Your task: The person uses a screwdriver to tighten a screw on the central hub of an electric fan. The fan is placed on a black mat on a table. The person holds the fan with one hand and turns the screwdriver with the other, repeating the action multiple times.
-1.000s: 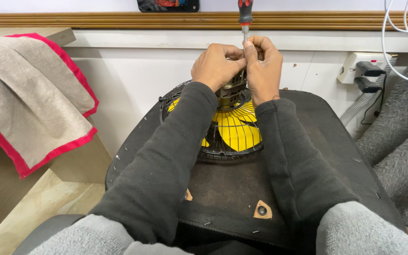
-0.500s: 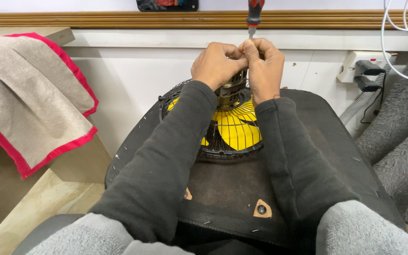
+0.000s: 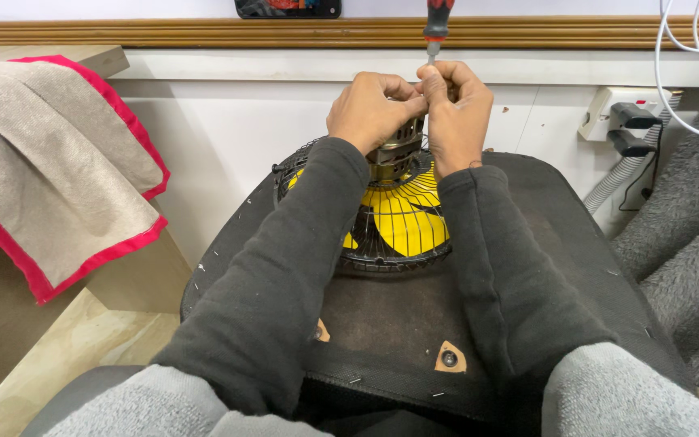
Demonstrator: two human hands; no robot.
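A small fan with yellow blades (image 3: 402, 222) inside a black wire cage (image 3: 390, 260) lies face down on a dark padded seat (image 3: 398, 324). Its metal motor housing (image 3: 394, 154) sticks up between my hands. My left hand (image 3: 370, 109) curls over the top of the motor. My right hand (image 3: 456, 109) grips the shaft of a screwdriver with a red and black handle (image 3: 437, 20), held upright over the motor. What the tip touches is hidden by my fingers.
A beige cloth with red trim (image 3: 58, 170) drapes over a wooden ledge at left. A wall socket with a black plug (image 3: 624, 125) and white cables (image 3: 681, 65) sits at right, beside grey fuzzy fabric (image 3: 689, 243). Small staples lie scattered on the seat.
Both hands have stayed on the motor. The screwdriver handle has shifted slightly right and up.
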